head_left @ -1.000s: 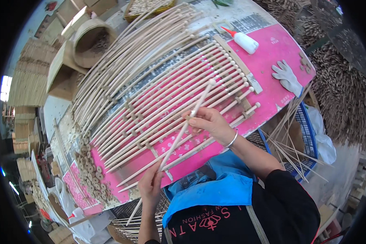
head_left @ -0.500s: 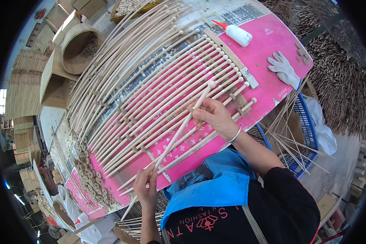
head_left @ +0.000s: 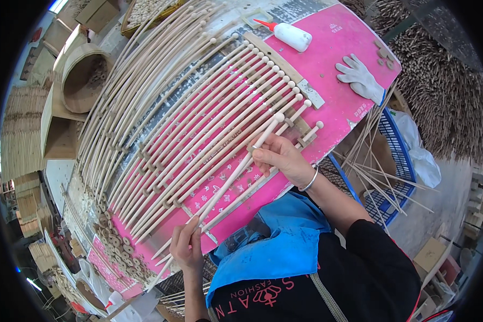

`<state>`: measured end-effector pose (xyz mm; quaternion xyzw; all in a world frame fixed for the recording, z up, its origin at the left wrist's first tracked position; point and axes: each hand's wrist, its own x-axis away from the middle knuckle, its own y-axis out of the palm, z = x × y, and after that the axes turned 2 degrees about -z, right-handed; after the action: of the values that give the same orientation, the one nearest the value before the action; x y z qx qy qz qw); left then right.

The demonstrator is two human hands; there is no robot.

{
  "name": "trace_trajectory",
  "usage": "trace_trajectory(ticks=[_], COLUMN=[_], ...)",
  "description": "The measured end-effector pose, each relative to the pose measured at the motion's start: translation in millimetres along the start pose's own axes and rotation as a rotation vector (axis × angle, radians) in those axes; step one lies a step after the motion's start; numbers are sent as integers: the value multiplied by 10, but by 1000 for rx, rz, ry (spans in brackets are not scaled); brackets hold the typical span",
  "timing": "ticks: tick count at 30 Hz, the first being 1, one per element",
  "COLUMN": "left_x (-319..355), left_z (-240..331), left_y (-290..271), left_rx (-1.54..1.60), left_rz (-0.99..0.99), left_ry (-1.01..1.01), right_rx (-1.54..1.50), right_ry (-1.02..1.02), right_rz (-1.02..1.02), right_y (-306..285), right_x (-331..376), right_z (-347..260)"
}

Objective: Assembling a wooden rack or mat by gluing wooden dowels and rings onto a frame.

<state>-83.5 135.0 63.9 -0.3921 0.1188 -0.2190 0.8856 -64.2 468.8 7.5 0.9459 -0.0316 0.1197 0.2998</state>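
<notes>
Person leans over a pink surface (head_left: 338, 102) covered with a fan of long pale wooden rods (head_left: 198, 129), each tipped with a round bead, running roughly from 7 o'clock to 1 o'clock. Both hands are on 1 rod (head_left: 236, 172), the one lifted slightly above the row near the person's edge of the fan.

Right hand (head_left: 282, 161) grips the rod toward its beaded end, fingers (head_left: 263, 155) curled and pressed together around it, thumb on top. Likely held there to steer the beaded tip toward the wooden strip (head_left: 284, 67) that crosses the rod ends at 1 o'clock. Left hand (head_left: 187, 247) pinches the opposite end at 7 o'clock between thumb and fingertips, seemingly to keep the rod straight and parallel with its neighbours.

Small wooden spacer blocks (head_left: 145, 177) sit between rods mid-span, probably to hold even gaps. White glue bottle (head_left: 290, 35) with red nozzle lies at 12 o'clock on the pink surface, within reach. White work glove (head_left: 359, 78) lies at 1 o'clock, off the hands, so bare fingers do the fine work. Blue crate (head_left: 397, 177) with loose thin sticks sits at 3 o'clock, beside the surface. Pile of small wooden discs (head_left: 112, 241) at 8 o'clock. Curved wooden hoop form (head_left: 83, 75) at 10 o'clock.
</notes>
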Motion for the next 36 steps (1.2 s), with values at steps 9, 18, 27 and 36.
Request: trace_trajectory(ticks=[9,18,27,36], left_x=[-135,-394,-493,-498], left_z=[9,102,223,216], left_y=[214,754,1022,1055], left_rx=[-38,-73,-288,-323], left_rz=[-27,11,27,3], left_ry=[112,210,250,271], right_rx=[120,308,572,627], right_ry=[22,-52,-196,-198], right_rz=[181,531,674,658], right_y=[-182,-598,-892,-882], right_x=[344,614,683,685], right_z=[-53,-212,-161,-124])
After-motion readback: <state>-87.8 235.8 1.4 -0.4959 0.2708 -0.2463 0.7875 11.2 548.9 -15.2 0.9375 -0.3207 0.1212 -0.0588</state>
